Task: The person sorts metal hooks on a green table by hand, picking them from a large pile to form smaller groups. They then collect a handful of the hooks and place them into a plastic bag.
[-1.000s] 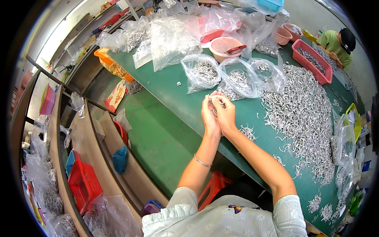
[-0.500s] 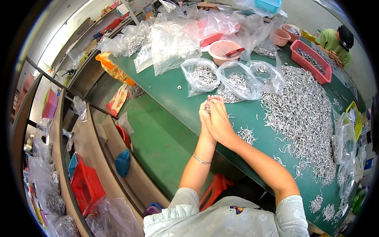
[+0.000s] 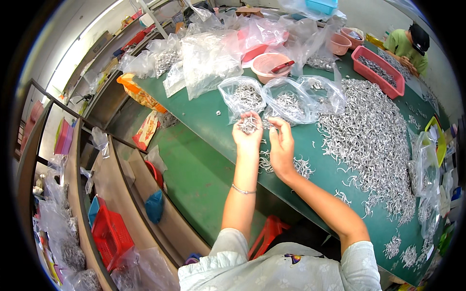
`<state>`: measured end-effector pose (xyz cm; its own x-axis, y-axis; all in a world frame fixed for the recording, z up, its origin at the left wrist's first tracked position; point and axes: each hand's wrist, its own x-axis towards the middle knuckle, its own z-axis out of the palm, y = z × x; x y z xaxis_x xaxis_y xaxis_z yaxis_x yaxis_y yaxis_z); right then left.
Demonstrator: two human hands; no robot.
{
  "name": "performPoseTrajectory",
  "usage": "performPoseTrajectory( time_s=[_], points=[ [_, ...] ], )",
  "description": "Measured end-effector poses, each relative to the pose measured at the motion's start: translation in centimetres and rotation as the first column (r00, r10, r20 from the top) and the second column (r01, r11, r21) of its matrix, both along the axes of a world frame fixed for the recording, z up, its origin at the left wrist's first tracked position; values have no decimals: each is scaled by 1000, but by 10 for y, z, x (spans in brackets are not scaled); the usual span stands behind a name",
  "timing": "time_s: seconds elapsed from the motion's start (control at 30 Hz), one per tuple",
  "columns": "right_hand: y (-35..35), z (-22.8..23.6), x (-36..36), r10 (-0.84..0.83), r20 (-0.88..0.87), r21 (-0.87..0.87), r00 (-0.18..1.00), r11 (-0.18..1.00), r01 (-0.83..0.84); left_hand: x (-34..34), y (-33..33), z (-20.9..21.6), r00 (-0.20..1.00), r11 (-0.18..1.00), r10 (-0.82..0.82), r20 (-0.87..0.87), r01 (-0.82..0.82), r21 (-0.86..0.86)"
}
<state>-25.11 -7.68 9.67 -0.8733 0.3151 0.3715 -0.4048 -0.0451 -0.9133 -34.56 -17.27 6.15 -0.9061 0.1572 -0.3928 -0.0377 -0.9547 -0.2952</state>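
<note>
My left hand (image 3: 248,135) is cupped palm up around a handful of small curved silver metal pieces (image 3: 248,125), over the table's near edge. Close on its right, apart from it, my right hand (image 3: 282,148) is raised with thumb and fingers apart and nothing visible in it. Below and beside the right hand lie small loose piles of the same pieces (image 3: 304,168). Just beyond both hands, two open clear plastic bags hold more: the left bag (image 3: 233,104) and the right bag (image 3: 310,116). A big heap of curved pieces (image 3: 366,140) spreads across the table at right.
A pink bowl (image 3: 264,65) with a red-handled tool across its rim stands behind the bags. Beyond the heap is a pink tray (image 3: 396,91) of pieces, near a seated person (image 3: 405,46). Shelving with a red basket (image 3: 109,235) stands left; a red stool (image 3: 266,237) is below.
My hands were pressed together around the pieces. They have parted: the left has turned palm up with the handful showing, and the right has moved right. More pieces now lie below the right hand.
</note>
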Motion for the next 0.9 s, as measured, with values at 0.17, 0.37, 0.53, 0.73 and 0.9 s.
performPoseTrajectory(
  time_s=[0.17, 0.37, 0.53, 0.73, 0.9],
  points=[
    [18, -7, 9, 127, 96, -228, 987, 968, -102, -56, -2, 44, 988, 957, 144, -52, -152, -246],
    [20, -2, 23, 213, 114, -136, 970, 971, -197, -105, 9, 55, 916, 427, 357, -181, -332, -841],
    [36, -14, 17, 230, 219, 42, 948, 969, -244, -109, 4, 37, 879, -270, 222, -422, -360, -893],
    [49, -23, 7, 201, 255, 267, 946, 925, -269, -99, -19, 42, 939, -612, -111, -326, -323, -722],
    [57, -24, 2, 154, 298, 478, 942, 830, -287, -88, -40, 40, 844, -794, -363, -396, -502, -342]
  ],
)
